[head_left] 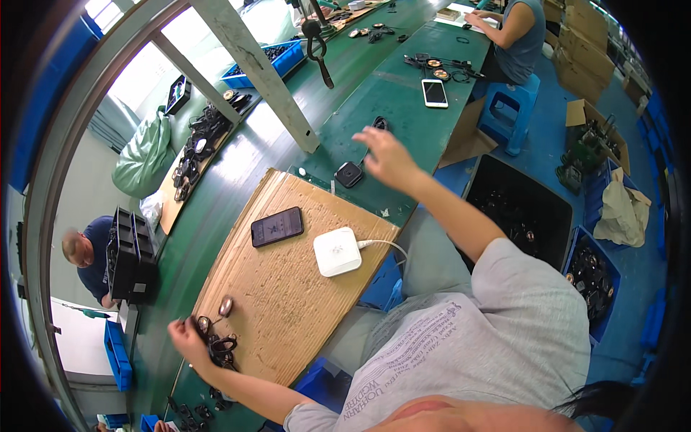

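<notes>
My left hand (188, 343) is at the left edge of a cardboard sheet (281, 302), its fingers curled together beside a bundle of black cable (222, 350). Whatever is between those fingers is hidden. Small round discs, one of them a shiny disc (226, 306), lie against the bundle. Over the green bench my right hand (389, 158) reaches out with fingers apart and holds nothing. A black square pad (349, 174) lies just left of and below it. On the cardboard are a dark phone (277, 227) and a white square box (337, 252) with a white cable.
A metal post (255, 72) rises at the bench. Further along lie a white phone (435, 93) and several cabled discs, near a seated co-worker (520, 39). To my right stand a black bin (518, 209) and a blue crate (594, 281). Another person (93, 248) is at far left.
</notes>
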{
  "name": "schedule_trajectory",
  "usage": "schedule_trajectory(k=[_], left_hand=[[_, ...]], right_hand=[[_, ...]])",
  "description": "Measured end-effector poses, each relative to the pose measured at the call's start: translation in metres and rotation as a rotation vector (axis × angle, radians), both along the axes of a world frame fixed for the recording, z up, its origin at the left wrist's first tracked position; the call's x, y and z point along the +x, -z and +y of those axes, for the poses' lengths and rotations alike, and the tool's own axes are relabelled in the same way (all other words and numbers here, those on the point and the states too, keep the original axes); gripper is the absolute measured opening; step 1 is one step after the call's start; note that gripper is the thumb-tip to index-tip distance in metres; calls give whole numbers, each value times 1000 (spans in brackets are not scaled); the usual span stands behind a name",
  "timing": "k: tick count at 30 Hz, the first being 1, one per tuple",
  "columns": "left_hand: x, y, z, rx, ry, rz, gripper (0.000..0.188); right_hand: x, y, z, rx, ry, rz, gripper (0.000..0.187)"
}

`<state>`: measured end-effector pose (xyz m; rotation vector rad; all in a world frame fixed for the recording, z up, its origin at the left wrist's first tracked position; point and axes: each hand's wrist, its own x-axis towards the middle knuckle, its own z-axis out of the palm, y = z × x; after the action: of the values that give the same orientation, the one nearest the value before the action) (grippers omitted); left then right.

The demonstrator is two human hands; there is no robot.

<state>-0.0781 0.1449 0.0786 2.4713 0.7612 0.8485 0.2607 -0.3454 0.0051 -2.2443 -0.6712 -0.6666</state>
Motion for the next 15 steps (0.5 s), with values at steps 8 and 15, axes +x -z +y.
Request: schedule_trajectory(k=[8, 15], left_hand=[[-85, 10, 51, 215, -534, -42, 27], [-17, 12, -13, 502, -361, -128, 37]], right_hand=[[127, 34, -49, -400, 69, 309, 54], [104, -4, -44, -534, 85, 349, 41]])
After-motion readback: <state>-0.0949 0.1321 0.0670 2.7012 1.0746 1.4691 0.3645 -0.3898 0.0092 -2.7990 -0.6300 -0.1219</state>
